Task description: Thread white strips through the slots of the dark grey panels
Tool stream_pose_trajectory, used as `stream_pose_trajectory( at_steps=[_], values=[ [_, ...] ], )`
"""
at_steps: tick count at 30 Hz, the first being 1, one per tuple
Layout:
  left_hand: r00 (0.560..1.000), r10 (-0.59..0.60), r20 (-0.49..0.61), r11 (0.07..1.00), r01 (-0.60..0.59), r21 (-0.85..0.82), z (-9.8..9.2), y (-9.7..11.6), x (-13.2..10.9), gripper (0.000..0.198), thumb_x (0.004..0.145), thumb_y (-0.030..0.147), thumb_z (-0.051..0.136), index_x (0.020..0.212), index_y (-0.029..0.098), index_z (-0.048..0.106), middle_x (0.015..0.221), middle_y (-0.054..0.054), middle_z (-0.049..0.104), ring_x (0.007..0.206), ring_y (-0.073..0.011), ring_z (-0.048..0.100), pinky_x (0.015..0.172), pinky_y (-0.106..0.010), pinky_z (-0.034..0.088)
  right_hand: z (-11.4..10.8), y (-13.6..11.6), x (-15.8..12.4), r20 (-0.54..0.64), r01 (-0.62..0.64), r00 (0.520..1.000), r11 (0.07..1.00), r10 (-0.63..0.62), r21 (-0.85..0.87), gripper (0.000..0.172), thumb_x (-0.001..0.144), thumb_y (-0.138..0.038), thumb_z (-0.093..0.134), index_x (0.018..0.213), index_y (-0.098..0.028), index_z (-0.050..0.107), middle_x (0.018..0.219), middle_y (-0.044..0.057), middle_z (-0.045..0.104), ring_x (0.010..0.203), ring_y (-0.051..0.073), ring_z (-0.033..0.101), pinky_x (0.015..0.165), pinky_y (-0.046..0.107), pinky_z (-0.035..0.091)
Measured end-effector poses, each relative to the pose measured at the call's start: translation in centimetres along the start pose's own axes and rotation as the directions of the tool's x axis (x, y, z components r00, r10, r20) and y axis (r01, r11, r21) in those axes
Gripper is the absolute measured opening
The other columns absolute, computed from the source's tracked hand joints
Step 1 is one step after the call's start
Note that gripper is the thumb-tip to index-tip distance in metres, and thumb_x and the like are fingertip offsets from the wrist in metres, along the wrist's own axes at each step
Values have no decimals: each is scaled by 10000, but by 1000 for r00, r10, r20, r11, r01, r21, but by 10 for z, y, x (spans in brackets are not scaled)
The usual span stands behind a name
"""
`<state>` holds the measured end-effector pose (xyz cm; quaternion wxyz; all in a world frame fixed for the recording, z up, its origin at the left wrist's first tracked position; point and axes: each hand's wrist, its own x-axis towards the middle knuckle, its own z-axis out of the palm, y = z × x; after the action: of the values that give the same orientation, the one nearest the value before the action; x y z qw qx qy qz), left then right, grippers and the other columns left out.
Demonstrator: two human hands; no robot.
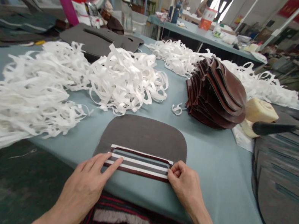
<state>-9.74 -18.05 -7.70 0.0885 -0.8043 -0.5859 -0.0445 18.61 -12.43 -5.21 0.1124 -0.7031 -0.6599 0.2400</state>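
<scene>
A dark rounded panel (145,138) lies flat near the table's (215,166) front edge, with white strips (138,162) running across its lower part. The left hand (87,182), at seven o'clock of the panel, presses flat with fingers together on the strips' left end. The right hand (185,184), at four o'clock, seems to pinch the strips' right end. Loose white ribbon scraps (55,87) pile at ten o'clock; stacked brown pieces (217,95) sit at one o'clock.

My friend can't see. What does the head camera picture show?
Two bare hands, left hand and right hand, press on a dark leather piece with white tape strips. Heaps of white paper strips lie behind.
</scene>
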Motion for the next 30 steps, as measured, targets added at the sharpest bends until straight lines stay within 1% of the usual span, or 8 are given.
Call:
stream_pose_trajectory(
  at_steps=[3,5,8,11,16,23,27,30],
  values=[
    [1000,10,-4,1000,-10,-12,-2,-10,13,581,835,50,457,1363,292,439,1314,-122,520,1183,-269,504,896,-396,445,6,-10,-2,-43,79,995,988,-85,-134,72,799,-158,505,784,-202,559,637,-26,578,556,122,508,541,228,309],
    [1000,6,-24,1000,-6,-19,-1,-15,23,493,854,99,489,1315,274,490,1299,-127,529,1192,-278,496,901,-406,444,14,-22,-3,-72,218,969,953,-238,-209,138,832,-124,468,861,-195,583,767,10,594,619,132,527,566,233,335],
    [998,-12,-69,999,9,-44,2,-17,35,358,875,163,507,1219,246,557,1251,-128,556,1215,-299,472,923,-437,435,29,-45,0,-29,505,851,831,-525,-234,281,882,-111,429,1079,-217,599,913,45,580,746,147,555,632,230,385],
    [993,-39,-114,993,26,-116,6,-14,38,283,901,206,486,1173,202,567,1233,-124,562,1198,-285,483,960,-447,425,42,-63,8,19,634,753,717,-658,-289,322,883,-119,468,1167,-219,584,899,54,580,805,176,562,658,243,405],
    [976,-132,-171,944,72,-321,12,-15,35,264,915,193,458,1163,202,547,1204,-88,563,1161,-231,500,1001,-434,415,43,-67,23,3,552,816,778,-578,-299,184,901,-129,474,818,-193,625,794,23,562,655,129,566,577,222,380],
    [921,-338,-191,781,161,-603,14,-21,33,174,896,179,489,1056,198,554,1135,-86,517,1141,-219,482,979,-400,436,38,-76,35,97,428,883,701,-460,-571,164,859,-89,516,788,-218,586,822,2,602,540,133,604,449,252,255],
    [920,-366,-138,697,173,-696,8,-25,32,96,885,192,530,979,201,541,1080,-66,518,1097,-211,483,957,-391,440,35,-86,36,138,464,861,643,-490,-609,148,841,-82,514,792,-206,579,819,11,618,597,153,634,464,252,293],
    [925,-367,-103,653,177,-736,3,-28,30,85,881,187,542,964,202,531,1053,-54,527,1061,-199,488,943,-376,438,33,-82,35,91,497,816,614,-571,-613,134,805,-89,555,745,-207,567,777,15,616,695,184,634,562,265,369]
  ],
)
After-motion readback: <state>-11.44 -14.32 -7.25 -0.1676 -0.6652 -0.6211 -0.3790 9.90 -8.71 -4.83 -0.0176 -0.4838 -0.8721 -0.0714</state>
